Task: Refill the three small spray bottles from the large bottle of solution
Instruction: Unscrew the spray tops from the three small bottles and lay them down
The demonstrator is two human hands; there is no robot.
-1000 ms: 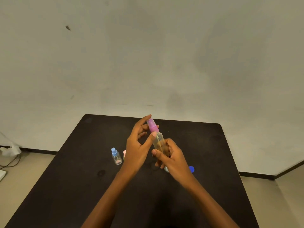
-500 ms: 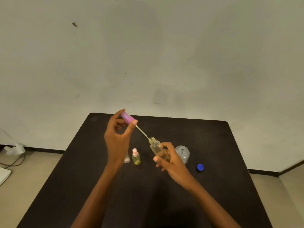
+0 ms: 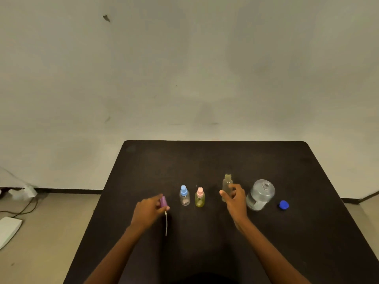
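Observation:
My left hand (image 3: 148,212) holds a purple spray head (image 3: 163,201) low over the black table (image 3: 205,160); its thin white dip tube (image 3: 166,223) points toward me. My right hand (image 3: 235,199) grips an uncapped clear spray bottle (image 3: 227,184), upright on the table. Between my hands stand a small bottle with a blue spray head (image 3: 184,195) and a yellowish bottle with a pink spray head (image 3: 200,197). The large clear bottle (image 3: 260,194) stands open just right of my right hand, with its blue cap (image 3: 284,205) lying further right.
A grey wall rises behind the table. On the floor at the left lie cables (image 3: 20,208), a white plug (image 3: 26,191) and a flat white device (image 3: 8,230).
The purple spray head came out of the bottle and my left hand carried it down and left toward the table. My right hand lowered the uncapped bottle onto the table.

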